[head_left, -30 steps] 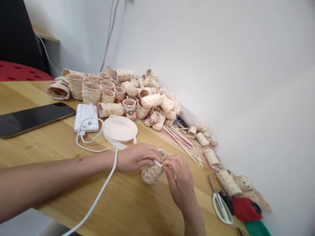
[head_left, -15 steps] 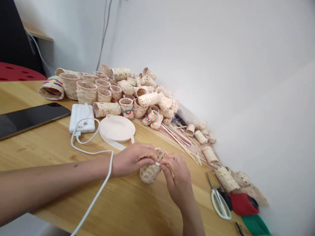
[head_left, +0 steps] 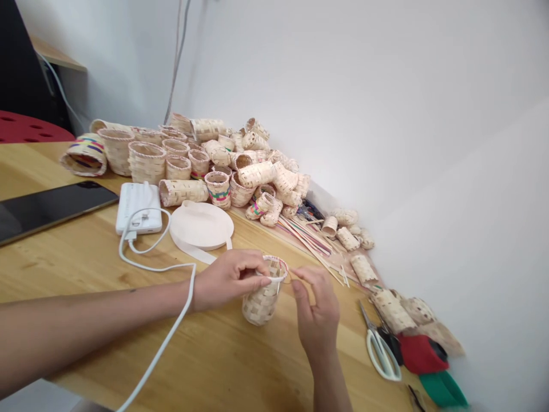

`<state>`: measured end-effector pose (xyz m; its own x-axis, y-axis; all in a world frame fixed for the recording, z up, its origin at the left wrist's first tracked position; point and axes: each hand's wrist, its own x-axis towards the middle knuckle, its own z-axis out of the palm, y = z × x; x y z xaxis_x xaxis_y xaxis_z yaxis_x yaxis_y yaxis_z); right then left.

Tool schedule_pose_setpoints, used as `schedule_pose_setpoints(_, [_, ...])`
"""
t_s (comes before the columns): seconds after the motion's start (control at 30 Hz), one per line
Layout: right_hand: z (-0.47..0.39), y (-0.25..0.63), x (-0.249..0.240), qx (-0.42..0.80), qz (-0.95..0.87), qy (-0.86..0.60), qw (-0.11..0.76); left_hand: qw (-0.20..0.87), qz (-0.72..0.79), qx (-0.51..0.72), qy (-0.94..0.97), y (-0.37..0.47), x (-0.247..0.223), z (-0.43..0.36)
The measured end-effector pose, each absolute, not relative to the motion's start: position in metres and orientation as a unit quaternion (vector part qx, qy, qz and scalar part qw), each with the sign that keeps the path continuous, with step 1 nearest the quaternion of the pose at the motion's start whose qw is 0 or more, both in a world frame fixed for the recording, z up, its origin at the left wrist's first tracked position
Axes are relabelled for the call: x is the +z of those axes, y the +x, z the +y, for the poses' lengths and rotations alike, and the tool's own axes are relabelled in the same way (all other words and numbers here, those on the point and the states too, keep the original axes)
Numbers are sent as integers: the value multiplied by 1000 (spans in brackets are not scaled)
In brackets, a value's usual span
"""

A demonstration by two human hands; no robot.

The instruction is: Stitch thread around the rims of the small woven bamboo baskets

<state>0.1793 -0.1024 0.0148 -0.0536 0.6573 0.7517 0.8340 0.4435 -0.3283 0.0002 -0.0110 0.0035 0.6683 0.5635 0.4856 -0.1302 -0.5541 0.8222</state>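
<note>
A small woven bamboo basket (head_left: 259, 308) stands on the wooden table, slightly tilted, its mouth facing up. White tape runs along the near side of its rim, and red stitching shows on the far side. My left hand (head_left: 234, 280) grips the basket at the rim, thumb outside over the white edge and fingers reaching toward the mouth. Just right of the rim is my right hand (head_left: 317, 306), thumb and forefinger close together at a fine thread (head_left: 288, 281) that curves from the rim. The thread is very thin and partly blurred.
A roll of white tape (head_left: 201, 226), a white power bank (head_left: 139, 209) with its cable, and a phone (head_left: 55, 209) lie to the left. Woven baskets (head_left: 146, 163) pile along the wall. Scissors (head_left: 381, 352), a red roll (head_left: 422, 355) and a green roll (head_left: 444, 389) lie at right.
My right hand has moved off the rim to the right, drawing a fine thread. My left hand stays at the rim, and the basket's mouth and white edge show more.
</note>
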Motion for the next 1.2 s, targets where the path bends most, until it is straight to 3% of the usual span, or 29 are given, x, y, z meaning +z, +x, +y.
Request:
schedule_pose_setpoints(0.07, [-101,182,13,-131,-686,-529,482,497,165,377,764,1,3,-10])
schedule_pose_setpoints(0.2, [-98,182,9,-142,-716,-508,457,554,197,358,725,3,-1,-8])
schedule_pose_setpoints(0.67, [-96,174,10,-204,-787,-433,389,627,208,293,691,8,-9,-11])
schedule_pose_setpoints(1.2, [-99,171,9,-205,-795,-439,365,606,184,301,713,6,-5,-13])
